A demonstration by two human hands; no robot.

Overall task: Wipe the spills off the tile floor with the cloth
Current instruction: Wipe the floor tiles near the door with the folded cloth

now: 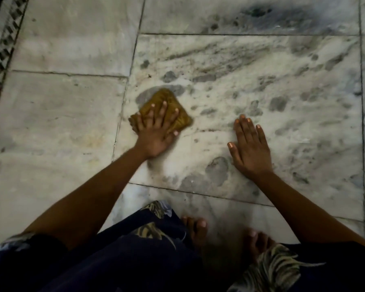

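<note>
The tile floor [261,85] looked like veined grey-white marble, smooth, with dull wet smears. The mustard cloth [167,98] appeared soft, matt and crumpled.

Dim, flat indoor light; corners vignette dark, feet [200,228] motion-blurred, wide-angle bowing of grout lines [361,102] at the edges.

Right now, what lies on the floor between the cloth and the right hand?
In the head view, only bare marble tile with grey blotches lies between the yellow cloth under the left hand and the right hand; no object.
</note>
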